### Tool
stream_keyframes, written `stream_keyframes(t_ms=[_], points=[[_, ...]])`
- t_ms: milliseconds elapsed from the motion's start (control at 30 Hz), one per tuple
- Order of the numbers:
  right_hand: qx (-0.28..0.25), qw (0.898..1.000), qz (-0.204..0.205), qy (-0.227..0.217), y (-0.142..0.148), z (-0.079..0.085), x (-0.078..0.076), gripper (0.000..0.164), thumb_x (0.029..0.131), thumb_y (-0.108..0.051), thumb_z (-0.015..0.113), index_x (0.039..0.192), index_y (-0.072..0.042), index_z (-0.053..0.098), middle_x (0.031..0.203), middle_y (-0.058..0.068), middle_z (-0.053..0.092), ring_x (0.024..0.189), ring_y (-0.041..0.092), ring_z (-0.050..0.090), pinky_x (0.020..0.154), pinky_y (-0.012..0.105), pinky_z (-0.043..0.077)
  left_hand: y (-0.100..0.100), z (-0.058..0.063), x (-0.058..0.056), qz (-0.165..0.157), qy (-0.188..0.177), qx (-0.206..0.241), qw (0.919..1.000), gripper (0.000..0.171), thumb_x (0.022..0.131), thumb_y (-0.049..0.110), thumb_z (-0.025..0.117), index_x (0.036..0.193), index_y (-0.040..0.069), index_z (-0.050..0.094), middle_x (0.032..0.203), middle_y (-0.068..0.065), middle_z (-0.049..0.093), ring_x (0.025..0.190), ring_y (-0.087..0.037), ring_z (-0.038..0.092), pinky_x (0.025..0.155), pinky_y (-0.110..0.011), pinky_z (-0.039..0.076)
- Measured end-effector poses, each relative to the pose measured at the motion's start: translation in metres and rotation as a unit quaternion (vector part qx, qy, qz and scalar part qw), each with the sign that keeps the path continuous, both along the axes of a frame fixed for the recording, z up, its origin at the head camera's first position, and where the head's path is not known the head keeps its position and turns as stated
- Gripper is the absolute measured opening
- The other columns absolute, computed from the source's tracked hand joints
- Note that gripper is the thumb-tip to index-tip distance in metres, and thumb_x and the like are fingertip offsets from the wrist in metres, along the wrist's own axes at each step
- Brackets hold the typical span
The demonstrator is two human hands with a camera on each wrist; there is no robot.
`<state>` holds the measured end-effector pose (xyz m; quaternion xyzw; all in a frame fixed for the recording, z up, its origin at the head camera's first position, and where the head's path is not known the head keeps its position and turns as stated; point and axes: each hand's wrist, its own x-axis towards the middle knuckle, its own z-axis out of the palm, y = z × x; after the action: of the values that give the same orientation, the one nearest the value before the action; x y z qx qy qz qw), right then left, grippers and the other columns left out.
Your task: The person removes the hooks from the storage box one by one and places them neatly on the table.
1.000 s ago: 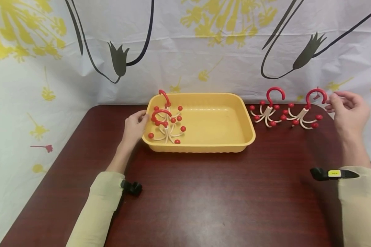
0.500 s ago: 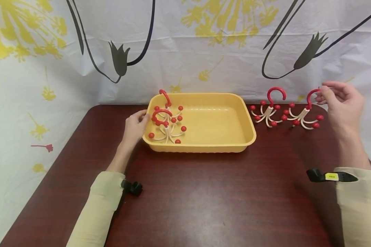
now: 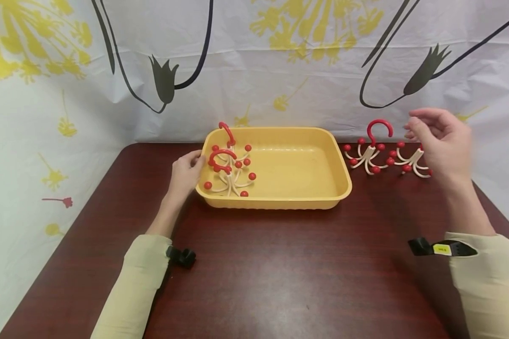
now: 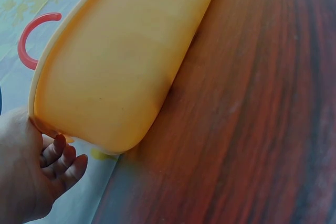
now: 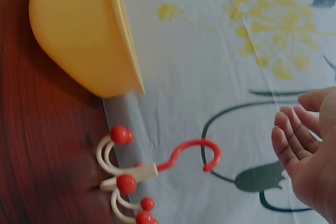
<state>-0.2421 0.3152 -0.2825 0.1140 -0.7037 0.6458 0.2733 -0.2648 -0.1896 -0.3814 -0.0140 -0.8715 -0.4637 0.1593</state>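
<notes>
My left hand [image 3: 184, 173] grips the left rim of a yellow plastic tray [image 3: 297, 176], fingers curled under the edge in the left wrist view. Two octopus-style hanging hooks, with red hooks, cream arms and red ball tips, stand at the tray's left end, a front hook hanger [image 3: 228, 183] and a rear hook hanger [image 3: 226, 134]. Right of the tray stand two more, a nearer hook hanger [image 3: 368, 154] and a farther hook hanger [image 3: 414, 157]. My right hand [image 3: 445, 146] hovers over the farther one, hiding its red hook. In the right wrist view that hand [image 5: 310, 142] is empty, fingers loosely bent.
A dark red-brown wooden table [image 3: 275, 263] carries everything. Behind it hangs a white cloth [image 3: 263, 80] printed with yellow and grey flowers, close to the tray's back edge. Black straps with small devices [image 3: 443, 248] sit on both wrists.
My right hand has moved left from beside the farther hook hanger to over it, passing its red hook. The left hand and the tray have stayed in place.
</notes>
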Motion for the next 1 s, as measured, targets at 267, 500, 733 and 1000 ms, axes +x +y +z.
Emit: stream_keyframes(t_ms=[267, 500, 733, 1000], points=[[0.041, 0.999, 0.034, 0.004, -0.028, -0.004, 0.003, 0.023, 0.091, 0.001, 0.071, 0.113, 0.008, 0.070, 0.085, 0.003, 0.072, 0.070, 0.011, 0.065, 0.065, 0.015, 0.052, 0.001, 0.001, 0.000, -0.001, 0.000, -0.001, 1.0000, 0.034, 0.102, 0.016, 0.058, 0.129, -0.004, 0.065, 0.101, -0.020, 0.068, 0.092, -0.028, 0.061, 0.080, -0.039, 0.050], [0.119, 0.992, 0.044, -0.001, -0.059, -0.008, 0.006, 0.025, 0.094, -0.005, 0.068, 0.117, 0.005, 0.069, 0.091, 0.003, 0.070, 0.075, 0.014, 0.064, 0.071, 0.016, 0.051, 0.000, 0.001, 0.001, 0.001, 0.001, -0.003, 1.0000, 0.035, 0.102, 0.017, 0.057, 0.130, -0.004, 0.065, 0.103, -0.021, 0.069, 0.094, -0.029, 0.062, 0.084, -0.042, 0.052], [0.146, 0.987, 0.069, 0.000, -0.089, -0.007, 0.007, 0.024, 0.095, -0.006, 0.068, 0.117, 0.003, 0.069, 0.093, 0.001, 0.069, 0.074, 0.011, 0.065, 0.071, 0.017, 0.052, 0.000, 0.001, 0.002, -0.001, 0.004, -0.002, 1.0000, 0.035, 0.102, 0.017, 0.057, 0.130, -0.004, 0.065, 0.102, -0.021, 0.069, 0.093, -0.029, 0.063, 0.083, -0.042, 0.052], [0.182, 0.978, 0.100, 0.008, -0.119, -0.011, 0.006, 0.022, 0.096, -0.007, 0.068, 0.116, 0.001, 0.069, 0.093, 0.005, 0.070, 0.078, 0.015, 0.066, 0.073, 0.019, 0.054, -0.001, -0.001, 0.000, -0.002, 0.002, -0.005, 1.0000, 0.036, 0.103, 0.018, 0.056, 0.131, -0.003, 0.065, 0.103, -0.021, 0.069, 0.093, -0.029, 0.063, 0.083, -0.042, 0.052]])
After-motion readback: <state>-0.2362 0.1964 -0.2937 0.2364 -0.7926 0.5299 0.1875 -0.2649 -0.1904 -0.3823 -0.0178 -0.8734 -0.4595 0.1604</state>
